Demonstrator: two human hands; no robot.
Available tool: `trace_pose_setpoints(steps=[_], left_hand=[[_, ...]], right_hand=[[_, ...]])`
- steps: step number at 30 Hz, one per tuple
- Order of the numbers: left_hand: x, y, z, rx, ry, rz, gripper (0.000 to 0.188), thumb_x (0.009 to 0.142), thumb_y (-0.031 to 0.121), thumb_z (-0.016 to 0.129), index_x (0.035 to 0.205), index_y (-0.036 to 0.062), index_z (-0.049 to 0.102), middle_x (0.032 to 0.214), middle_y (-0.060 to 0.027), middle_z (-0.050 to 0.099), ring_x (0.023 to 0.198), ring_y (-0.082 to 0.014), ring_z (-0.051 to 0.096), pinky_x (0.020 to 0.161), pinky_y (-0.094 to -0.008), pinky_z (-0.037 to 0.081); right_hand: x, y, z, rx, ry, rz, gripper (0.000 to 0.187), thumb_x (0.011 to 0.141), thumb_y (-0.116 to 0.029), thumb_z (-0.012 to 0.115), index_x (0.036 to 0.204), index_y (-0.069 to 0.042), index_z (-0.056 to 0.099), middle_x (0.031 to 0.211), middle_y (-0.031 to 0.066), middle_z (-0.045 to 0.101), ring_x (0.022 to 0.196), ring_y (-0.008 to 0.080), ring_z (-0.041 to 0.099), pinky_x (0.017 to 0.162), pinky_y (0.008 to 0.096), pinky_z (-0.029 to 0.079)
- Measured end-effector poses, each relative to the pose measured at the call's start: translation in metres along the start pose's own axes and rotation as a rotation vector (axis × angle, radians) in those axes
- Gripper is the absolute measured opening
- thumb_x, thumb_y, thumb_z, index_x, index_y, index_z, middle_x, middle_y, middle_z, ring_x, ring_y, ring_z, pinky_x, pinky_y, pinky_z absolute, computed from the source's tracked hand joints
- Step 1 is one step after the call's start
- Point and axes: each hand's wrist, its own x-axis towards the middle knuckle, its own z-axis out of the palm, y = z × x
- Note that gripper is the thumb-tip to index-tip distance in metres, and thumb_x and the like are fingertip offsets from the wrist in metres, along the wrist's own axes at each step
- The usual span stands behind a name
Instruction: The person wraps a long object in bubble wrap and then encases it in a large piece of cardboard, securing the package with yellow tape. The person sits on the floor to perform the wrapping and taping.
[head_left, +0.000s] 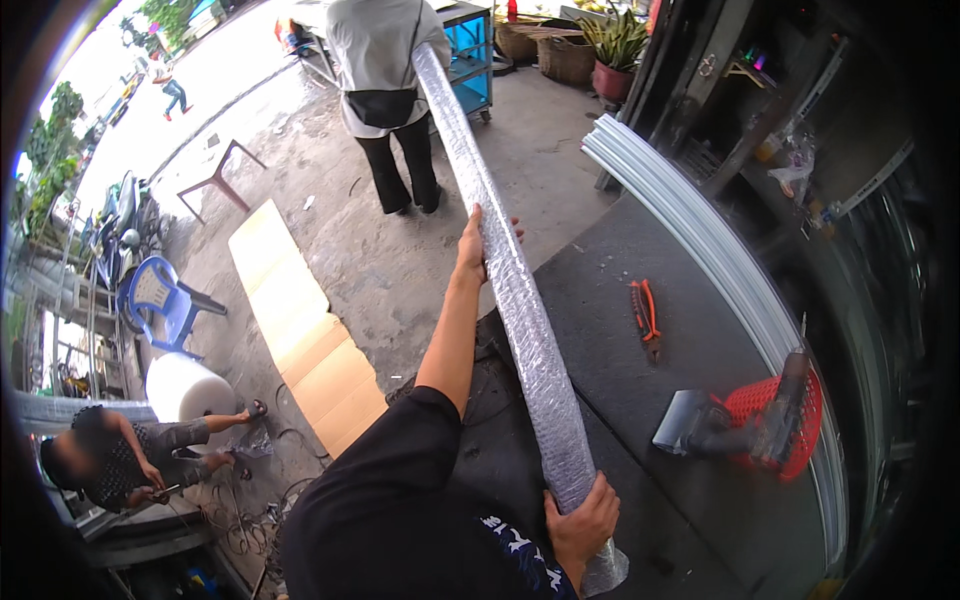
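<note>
Grey concrete floor (372, 255) carries a long tan cardboard strip (300, 335); rightward, fingers of the left hand (473, 248) clasp a long, silvery film-wrapped bundle (525, 325) partway along, those of the right hand (583, 520) clamp its near end, and orange-handled pliers (645, 318) lie on the flat dark bench (590, 280).

A blue plastic chair (168, 303) stands near a flattened cardboard strip (300, 325) on a concrete floor (350, 255), while orange-handled pliers (649, 308) lie on a dark counter (600, 275) alongside a power drill (775, 437) and red basket (812, 425); a potted plant (613, 78) stands beyond.
</note>
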Motion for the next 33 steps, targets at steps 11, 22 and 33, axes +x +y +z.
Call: trace_pose_setpoints(steps=[11, 22, 33], left_hand=[[0.004, -0.002, -0.004, -0.001, 0.047, -0.079, 0.091, 0.106, 0.072, 0.052, 0.137, -0.013, 0.059, 0.115, -0.0232, 0.072, 0.098, -0.0322, 0.075, 0.083, -0.0467, 0.066], [-0.039, -0.009, 0.067, -0.088, -0.114, -0.147, 0.074, 0.105, 0.056, 0.066, 0.137, -0.01, 0.058, 0.109, -0.022, 0.074, 0.091, -0.028, 0.079, 0.077, -0.0437, 0.069], [-0.161, 0.092, 0.165, 0.026, -0.257, 0.156, 0.06, 0.108, 0.037, 0.068, 0.141, -0.0082, 0.046, 0.11, -0.0221, 0.073, 0.091, -0.0299, 0.079, 0.075, -0.0449, 0.07]], right_hand=[[0.0, 0.003, -0.001, 0.059, -0.029, 0.06, 0.096, 0.065, -0.048, 0.097, 0.139, -0.001, 0.058, 0.114, 0.0178, 0.067, 0.104, 0.0392, 0.065, 0.092, 0.0512, 0.054], [-0.039, 0.017, -0.051, -0.092, 0.006, 0.193, 0.1, 0.061, -0.045, 0.099, 0.141, -0.003, 0.057, 0.12, 0.0192, 0.065, 0.109, 0.0431, 0.065, 0.093, 0.0543, 0.051], [-0.121, 0.033, -0.037, 0.239, 0.0, 0.365, 0.105, 0.058, -0.035, 0.102, 0.146, -0.008, 0.053, 0.129, 0.0225, 0.069, 0.123, 0.0458, 0.067, 0.101, 0.0521, 0.054]])
